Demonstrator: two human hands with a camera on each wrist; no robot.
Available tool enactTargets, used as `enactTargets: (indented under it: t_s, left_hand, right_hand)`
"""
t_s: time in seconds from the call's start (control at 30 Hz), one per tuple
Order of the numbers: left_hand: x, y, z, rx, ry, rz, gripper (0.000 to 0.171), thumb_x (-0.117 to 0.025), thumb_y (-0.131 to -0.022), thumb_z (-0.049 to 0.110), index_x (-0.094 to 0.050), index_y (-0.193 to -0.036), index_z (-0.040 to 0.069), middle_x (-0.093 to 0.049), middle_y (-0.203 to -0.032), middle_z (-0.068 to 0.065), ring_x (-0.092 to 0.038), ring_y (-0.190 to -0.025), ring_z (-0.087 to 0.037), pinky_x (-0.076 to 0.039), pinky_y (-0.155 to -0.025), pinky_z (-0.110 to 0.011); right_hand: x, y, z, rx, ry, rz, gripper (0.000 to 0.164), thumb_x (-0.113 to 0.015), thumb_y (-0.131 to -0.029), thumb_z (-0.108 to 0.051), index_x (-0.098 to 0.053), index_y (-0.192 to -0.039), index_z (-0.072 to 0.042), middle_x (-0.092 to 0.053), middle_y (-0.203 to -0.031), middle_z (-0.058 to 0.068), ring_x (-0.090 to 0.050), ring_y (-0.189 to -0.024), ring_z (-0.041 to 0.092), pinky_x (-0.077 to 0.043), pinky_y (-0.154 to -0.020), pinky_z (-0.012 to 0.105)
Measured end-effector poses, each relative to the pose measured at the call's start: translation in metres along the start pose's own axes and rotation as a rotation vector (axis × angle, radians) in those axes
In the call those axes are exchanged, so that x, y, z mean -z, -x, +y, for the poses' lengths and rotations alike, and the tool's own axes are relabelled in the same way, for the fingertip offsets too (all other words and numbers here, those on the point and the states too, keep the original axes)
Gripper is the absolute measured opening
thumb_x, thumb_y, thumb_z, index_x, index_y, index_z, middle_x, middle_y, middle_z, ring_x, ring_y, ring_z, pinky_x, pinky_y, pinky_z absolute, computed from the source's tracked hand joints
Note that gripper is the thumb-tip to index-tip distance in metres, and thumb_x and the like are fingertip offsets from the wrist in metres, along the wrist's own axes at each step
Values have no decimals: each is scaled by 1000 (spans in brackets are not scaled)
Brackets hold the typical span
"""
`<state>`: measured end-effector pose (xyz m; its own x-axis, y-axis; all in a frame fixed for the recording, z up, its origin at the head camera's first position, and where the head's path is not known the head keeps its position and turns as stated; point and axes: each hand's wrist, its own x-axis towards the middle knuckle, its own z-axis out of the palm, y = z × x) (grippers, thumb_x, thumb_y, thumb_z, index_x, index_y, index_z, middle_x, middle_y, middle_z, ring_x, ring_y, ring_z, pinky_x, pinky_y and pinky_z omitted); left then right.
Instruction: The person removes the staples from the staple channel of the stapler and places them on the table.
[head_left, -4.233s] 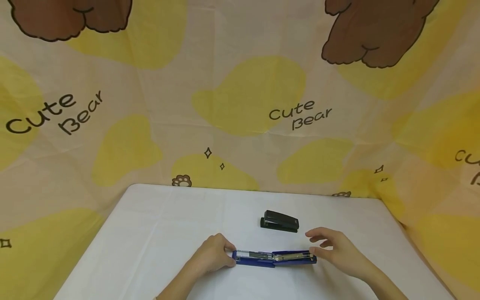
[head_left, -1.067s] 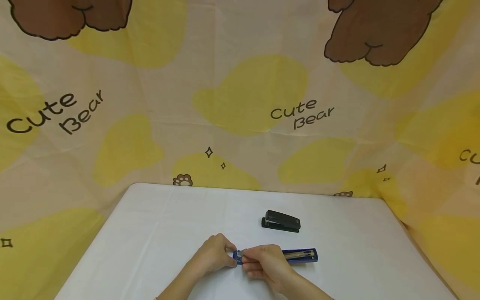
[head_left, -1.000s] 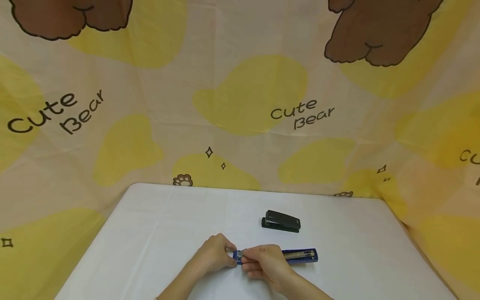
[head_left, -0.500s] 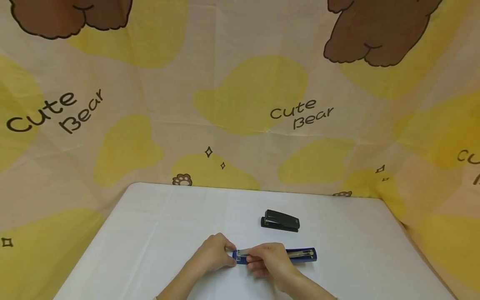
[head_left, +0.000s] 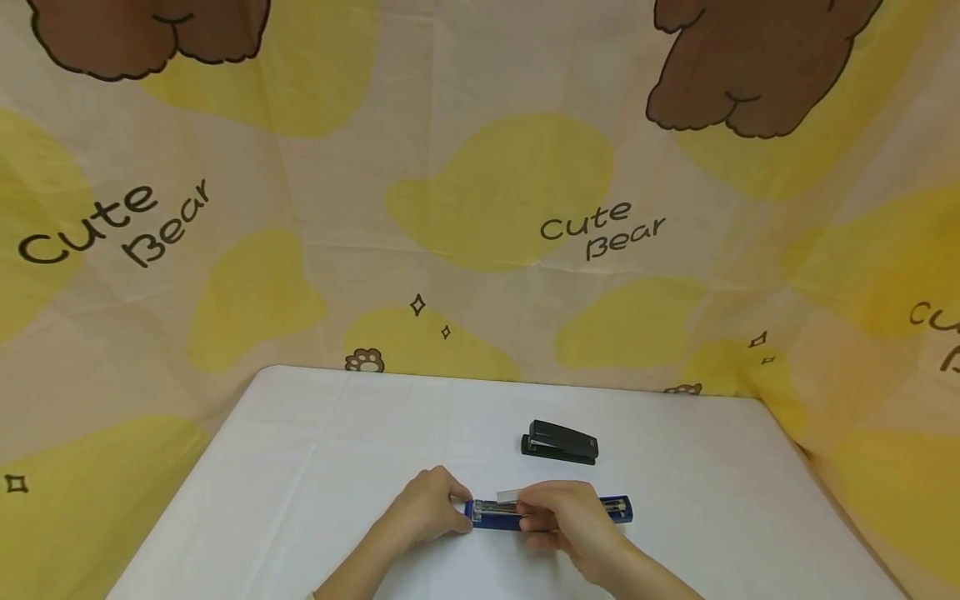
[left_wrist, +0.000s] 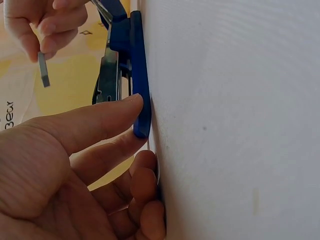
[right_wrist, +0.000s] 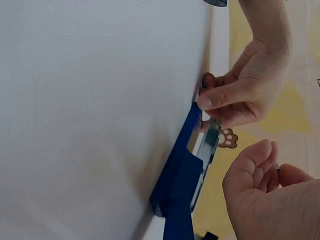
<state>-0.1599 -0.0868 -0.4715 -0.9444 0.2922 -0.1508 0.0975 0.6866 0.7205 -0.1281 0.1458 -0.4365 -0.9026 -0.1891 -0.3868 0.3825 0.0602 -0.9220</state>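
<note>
A blue stapler (head_left: 498,522) lies folded open on the table, its metal magazine exposed. At its left end, my left hand (head_left: 427,508) pinches the base between thumb and finger; the left wrist view shows the thumb (left_wrist: 117,111) pressed against the blue base (left_wrist: 140,70). Just above the magazine, my right hand (head_left: 566,517) pinches a short grey staple strip (head_left: 507,496) by one end. That strip (left_wrist: 44,70) hangs apart from the magazine in the left wrist view. In the head view the right hand covers the stapler's middle.
A black stapler (head_left: 561,443) stands closed behind the blue one on the white table (head_left: 360,433). A printed yellow and beige cloth (head_left: 480,200) hangs behind the table and along its sides.
My right hand has moved from the stapler's right end to the magazine's left end, then drawn back rightward, lifting the staple strip clear. My left hand keeps its grip on the base.
</note>
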Motion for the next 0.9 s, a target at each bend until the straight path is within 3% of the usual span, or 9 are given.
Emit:
enactTargets:
  t_s: [0.23,0.57,0.73,0.9]
  left_hand:
    - [1,0,1,5,3,-1,33,-91,-68,12,-82,-99,6,-76,-99,-15,-66,-88,-31,-53,-79,-58]
    - [1,0,1,17,9,-10,33,-91,-69,11,-82,-100,6,-76,-99,-15,-67,-90,-34,-53,-80,-60]
    - [0,0,0,19,14,-12,33,-91,-69,11,-81,-100,6,-73,-99,-13,-65,-87,-31,-53,-79,-58]
    - [0,0,-1,9,19,-10,33,-91,-70,11,-81,-100,5,-74,-99,-13,-66,-88,-31,-53,-79,-57]
  right_hand:
    - [24,10,-14,23,13,20,25,-68,-95,-16,-72,-108,4,-72,-89,2,-66,-75,11,-55,-68,30]
    - [66,22,-26,25,-16,24,17,-64,-100,-17,-71,-106,-4,-71,-93,-1,-65,-80,12,-53,-70,26]
    - [86,28,-26,9,30,63,20,-59,-103,-17,-71,-111,-4,-70,-96,0,-63,-84,15,-53,-72,28]
    - [104,33,-25,-7,41,116,20,-56,-104,-18,-73,-105,-8,-69,-94,0,-62,-85,17,-51,-73,30]
